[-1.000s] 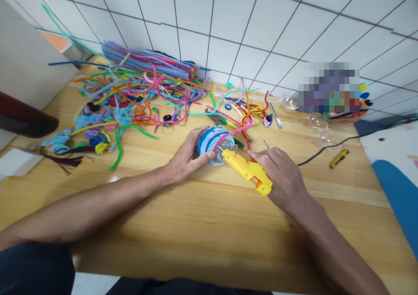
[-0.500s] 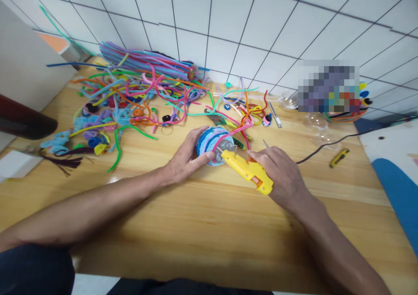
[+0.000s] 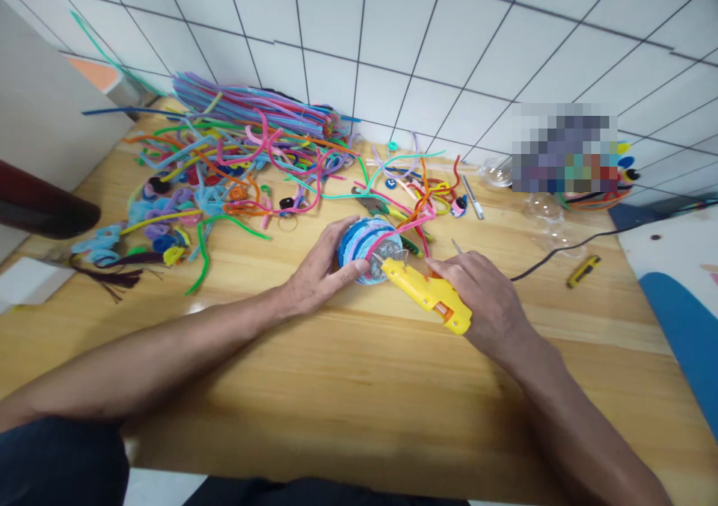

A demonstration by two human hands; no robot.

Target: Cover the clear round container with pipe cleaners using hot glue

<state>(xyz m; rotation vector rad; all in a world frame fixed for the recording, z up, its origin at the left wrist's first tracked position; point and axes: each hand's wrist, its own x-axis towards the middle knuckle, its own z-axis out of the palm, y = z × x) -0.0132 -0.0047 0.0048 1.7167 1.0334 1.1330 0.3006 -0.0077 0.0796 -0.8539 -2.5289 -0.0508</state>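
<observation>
My left hand is wrapped around the left side of a round object wound with blue, light-blue and lilac pipe cleaners. Its thumb presses near the rim of a bare, clear-looking part facing me. A pink pipe cleaner lies along the edge of the winding, its loose end trailing to the right. In my right hand is a yellow hot glue gun, the fingers closed round its handle. The nozzle points left at the bare part, close to the pink strand; whether it touches cannot be made out.
A bundle of pipe cleaners lies by the tiled wall, with a tangle of loose ones in front. Pliers lie behind the round object. To the right are a yellow cutter, clear plastic balls and a black cord.
Almost nothing differs. The glue gun and my right hand have shifted very slightly to the right; my left hand keeps its hold on the wound object.
</observation>
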